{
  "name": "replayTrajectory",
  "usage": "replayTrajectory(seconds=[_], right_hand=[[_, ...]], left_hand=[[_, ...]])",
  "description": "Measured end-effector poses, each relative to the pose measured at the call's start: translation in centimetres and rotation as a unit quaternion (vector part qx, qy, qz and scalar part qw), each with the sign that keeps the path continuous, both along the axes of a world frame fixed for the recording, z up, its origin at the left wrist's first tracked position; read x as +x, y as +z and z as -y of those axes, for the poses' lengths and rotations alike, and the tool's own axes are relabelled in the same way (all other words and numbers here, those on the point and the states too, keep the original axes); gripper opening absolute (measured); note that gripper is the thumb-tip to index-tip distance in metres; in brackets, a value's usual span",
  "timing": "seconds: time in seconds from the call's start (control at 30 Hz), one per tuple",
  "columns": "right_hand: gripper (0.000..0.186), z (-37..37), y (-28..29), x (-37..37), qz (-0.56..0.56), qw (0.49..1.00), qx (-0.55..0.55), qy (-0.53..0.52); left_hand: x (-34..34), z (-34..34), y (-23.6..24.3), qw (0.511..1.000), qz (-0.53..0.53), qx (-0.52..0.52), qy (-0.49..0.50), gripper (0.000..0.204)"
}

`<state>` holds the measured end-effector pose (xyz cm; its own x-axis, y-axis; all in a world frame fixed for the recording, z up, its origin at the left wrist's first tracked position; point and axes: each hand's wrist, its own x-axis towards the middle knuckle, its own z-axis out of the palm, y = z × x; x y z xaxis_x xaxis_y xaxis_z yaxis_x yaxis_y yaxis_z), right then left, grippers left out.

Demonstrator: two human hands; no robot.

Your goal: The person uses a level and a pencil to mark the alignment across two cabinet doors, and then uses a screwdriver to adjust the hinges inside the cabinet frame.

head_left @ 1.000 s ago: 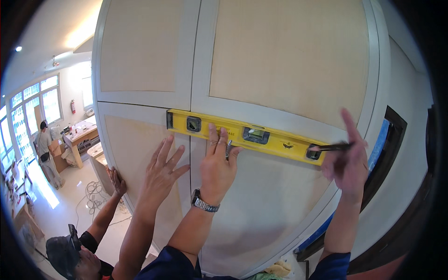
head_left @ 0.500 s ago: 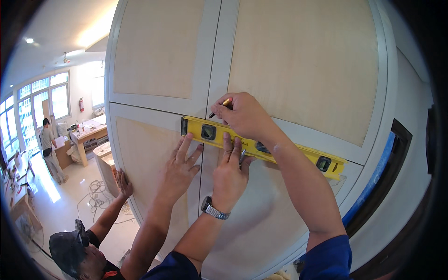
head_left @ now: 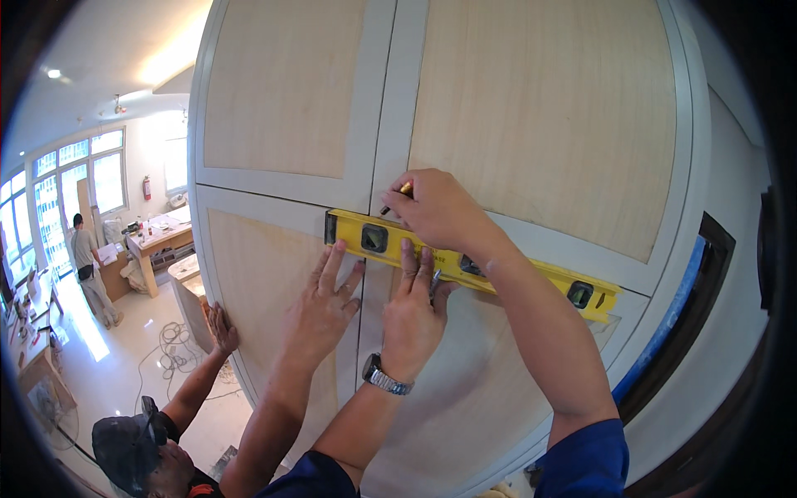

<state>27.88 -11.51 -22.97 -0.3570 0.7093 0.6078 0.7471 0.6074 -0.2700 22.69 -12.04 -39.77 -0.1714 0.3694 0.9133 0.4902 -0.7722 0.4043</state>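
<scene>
Pale cabinet doors (head_left: 548,124) fill the middle of the view, with a bright room, a workbench (head_left: 148,249) and a standing person (head_left: 85,249) off to the left. Across the vertical seam between the doors lies a yellow level (head_left: 451,266), its long axis running left to right and dipping rightward in this view. From below, the left hand (head_left: 413,328), a watch (head_left: 386,380) on its wrist, presses fingertips to the level's face; a slim metal thing (head_left: 435,283) shows beside its thumb, and whether it is gripped I cannot tell. Above, the right hand (head_left: 436,202) pinches a pen (head_left: 406,189), tip just over the level's upper edge near the seam. This hand is nearer that edge, its forearm crossing before the level's right part. Farther left, a co-worker's spread hand (head_left: 320,319) meets the level's lower edge.
</scene>
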Motion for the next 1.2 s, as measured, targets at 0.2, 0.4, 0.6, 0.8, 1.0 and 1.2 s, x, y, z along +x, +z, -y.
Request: replayTrajectory(seconds=[0.2,0.4,0.6,0.8,1.0,1.2], right_hand=[[0.030,-0.6,0.2,-0.2,-0.002,1.000,-0.005,0.021],[0.029,-1.2,0.1,-0.8,0.021,1.000,-0.006,0.014],[0.028,-0.3,0.7,0.0,-0.079,0.995,-0.047,0.047],[0.028,-0.9,0.1,-0.4,-0.009,0.999,-0.013,0.028],[0.030,-0.5,0.3,-0.2,0.021,0.999,0.024,0.006],[0.030,2.5,1.2,2.6,0.027,1.000,-0.005,-0.011]], left_hand=[[-0.1,-0.2,-0.1,0.999,-0.012,0.027,0.020,0.054],[0.0,0.1,0.0,1.000,-0.002,0.023,0.008,0.053],[0.0,-0.1,-0.1,0.999,-0.005,0.031,0.018,0.052],[0.1,-0.1,-0.1,0.999,-0.001,0.039,0.011,0.052],[0.4,-0.2,-0.1,1.000,0.002,0.008,0.001,0.054],[0.4,0.5,0.2,1.000,0.015,0.004,-0.009,0.054]])
